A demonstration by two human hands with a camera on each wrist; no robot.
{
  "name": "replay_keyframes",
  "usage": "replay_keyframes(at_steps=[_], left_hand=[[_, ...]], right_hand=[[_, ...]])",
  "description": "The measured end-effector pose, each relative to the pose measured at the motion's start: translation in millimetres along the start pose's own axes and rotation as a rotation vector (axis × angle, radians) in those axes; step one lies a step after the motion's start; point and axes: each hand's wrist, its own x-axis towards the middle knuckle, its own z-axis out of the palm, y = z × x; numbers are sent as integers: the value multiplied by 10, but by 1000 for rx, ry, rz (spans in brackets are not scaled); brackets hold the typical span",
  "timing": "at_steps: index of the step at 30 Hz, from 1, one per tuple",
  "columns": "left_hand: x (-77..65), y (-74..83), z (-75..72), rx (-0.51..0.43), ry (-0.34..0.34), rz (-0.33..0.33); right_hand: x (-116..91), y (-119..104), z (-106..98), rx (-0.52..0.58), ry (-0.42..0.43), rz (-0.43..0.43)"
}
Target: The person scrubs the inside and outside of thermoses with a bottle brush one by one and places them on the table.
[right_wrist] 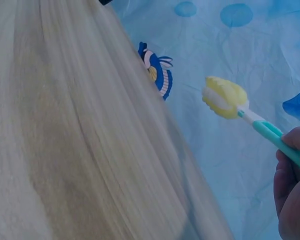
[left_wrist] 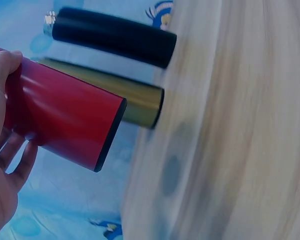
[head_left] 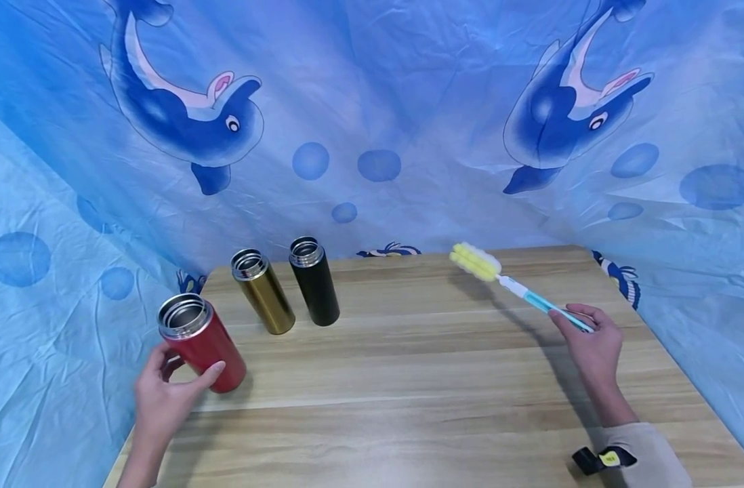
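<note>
My left hand [head_left: 164,400] grips a red thermos bottle [head_left: 209,349] at the table's left side, thumb on one side and fingers round the other. It has no lid, its steel mouth tilts up toward the head camera, and in the left wrist view its dark base [left_wrist: 111,135] stands off the tabletop. My right hand [head_left: 594,346] pinches the turquoise and white handle [head_left: 539,301] of a bottle brush. The brush's yellow and white sponge head [head_left: 477,263] points up and left, raised over the far part of the table, with its shadow below.
A gold thermos bottle [head_left: 267,298] and a black thermos bottle [head_left: 316,285], both lidless, stand upright side by side beyond the red one. The wooden table [head_left: 408,379] is bordered at the back and sides by a blue dolphin-print sheet [head_left: 433,135].
</note>
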Motion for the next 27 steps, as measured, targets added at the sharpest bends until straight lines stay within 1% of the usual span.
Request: replay_keyframes(at_steps=[3, 6, 9, 10, 12, 17, 20, 22, 24, 27], left_hand=[[-55, 114, 19, 16, -21, 5], [-101, 227, 51, 48, -58, -24], [-135, 319, 91, 96, -115, -62], [-143, 341, 105, 102, -133, -64], [-153, 376, 136, 116, -167, -66], [-169, 464, 229, 129, -229, -32], [-172, 520, 287, 135, -252, -23], [-169, 558, 327, 132, -261, -22], [-164, 593, 367, 129, -273, -17], [-155, 632, 429, 117, -302, -6]], right_hand=[[-7, -28, -6, 43, 10, 30], [-17, -63, -1, 61, 30, 41], [-25, -101, 19, 74, 56, 27], [-27, -114, 26, 82, 62, 25], [-29, -138, 39, 135, 67, 25], [-48, -211, 47, 266, 66, 29], [-66, -258, 58, 287, 74, -11], [-75, -292, 75, 329, 84, -50], [-81, -325, 99, 402, 85, -91], [-82, -366, 144, 558, 73, -148]])
